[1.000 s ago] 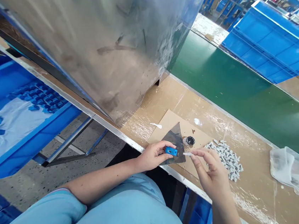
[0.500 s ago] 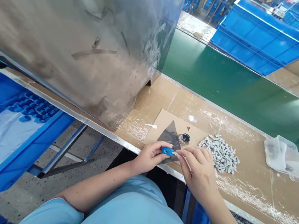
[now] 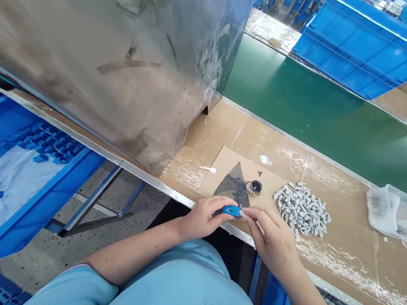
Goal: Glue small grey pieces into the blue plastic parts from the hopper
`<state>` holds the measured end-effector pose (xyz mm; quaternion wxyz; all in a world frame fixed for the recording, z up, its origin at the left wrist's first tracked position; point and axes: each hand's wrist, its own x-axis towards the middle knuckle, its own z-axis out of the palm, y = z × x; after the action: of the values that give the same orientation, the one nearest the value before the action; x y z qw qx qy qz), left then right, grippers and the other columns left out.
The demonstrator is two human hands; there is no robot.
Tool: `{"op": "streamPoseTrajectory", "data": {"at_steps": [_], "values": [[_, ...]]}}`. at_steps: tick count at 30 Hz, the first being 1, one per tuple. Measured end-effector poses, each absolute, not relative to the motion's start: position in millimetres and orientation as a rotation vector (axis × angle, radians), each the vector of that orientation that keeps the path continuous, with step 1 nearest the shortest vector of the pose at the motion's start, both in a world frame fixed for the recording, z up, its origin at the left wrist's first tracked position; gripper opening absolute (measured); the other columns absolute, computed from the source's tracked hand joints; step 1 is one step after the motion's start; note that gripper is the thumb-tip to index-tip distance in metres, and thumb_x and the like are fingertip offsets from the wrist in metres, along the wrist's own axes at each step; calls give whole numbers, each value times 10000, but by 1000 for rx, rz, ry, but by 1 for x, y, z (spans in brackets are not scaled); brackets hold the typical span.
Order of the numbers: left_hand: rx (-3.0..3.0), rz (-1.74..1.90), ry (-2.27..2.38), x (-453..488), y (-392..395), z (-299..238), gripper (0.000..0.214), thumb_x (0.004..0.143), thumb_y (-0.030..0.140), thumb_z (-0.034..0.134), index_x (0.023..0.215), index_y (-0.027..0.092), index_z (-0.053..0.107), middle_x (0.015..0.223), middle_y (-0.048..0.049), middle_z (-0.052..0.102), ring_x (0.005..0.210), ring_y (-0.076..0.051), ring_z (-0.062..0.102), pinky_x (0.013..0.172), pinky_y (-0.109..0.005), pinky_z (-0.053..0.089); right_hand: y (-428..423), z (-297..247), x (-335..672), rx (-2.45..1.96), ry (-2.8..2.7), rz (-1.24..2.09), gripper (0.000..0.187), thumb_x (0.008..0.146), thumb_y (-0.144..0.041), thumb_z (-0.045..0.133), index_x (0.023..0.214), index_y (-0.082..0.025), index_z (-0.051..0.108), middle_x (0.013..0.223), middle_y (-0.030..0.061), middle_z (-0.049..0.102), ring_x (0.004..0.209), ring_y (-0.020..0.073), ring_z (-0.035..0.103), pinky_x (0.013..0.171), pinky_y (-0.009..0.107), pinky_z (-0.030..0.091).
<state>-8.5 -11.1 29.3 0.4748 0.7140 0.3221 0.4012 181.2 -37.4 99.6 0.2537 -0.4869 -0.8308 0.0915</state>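
Between the thumb and fingers of my left hand is a small blue plastic part with an opening in it. My right hand pinches a small grey piece against the blue part's right end. Both hands are just over the bench's front edge. Beyond them, a dark triangular sheet lies on a piece of cardboard. A small round pot with black contents stands beside the sheet. To the right sits a heap of small grey pieces.
A large metal housing rises at the left of the bench. Behind runs a green conveyor belt, with a blue crate beyond. A clear plastic container lies at right. A blue bin with blue parts stands lower left.
The view has shifted slightly. My right fingers have closed in on the blue part, and the grey piece now shows less between them.
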Motion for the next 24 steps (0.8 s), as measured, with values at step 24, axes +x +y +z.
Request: {"op": "streamPoseTrajectory", "data": {"at_steps": [24], "values": [[1825, 357, 699, -23, -21, 39, 400, 983, 510, 237, 1010, 174, 451, 843, -44, 575, 711, -171, 550, 661, -285, 444, -64, 67, 184, -1416, -1929, 930, 197, 962, -335, 506, 874, -221, 640, 694, 12, 694, 608, 143, 661, 559, 243, 547]]}}
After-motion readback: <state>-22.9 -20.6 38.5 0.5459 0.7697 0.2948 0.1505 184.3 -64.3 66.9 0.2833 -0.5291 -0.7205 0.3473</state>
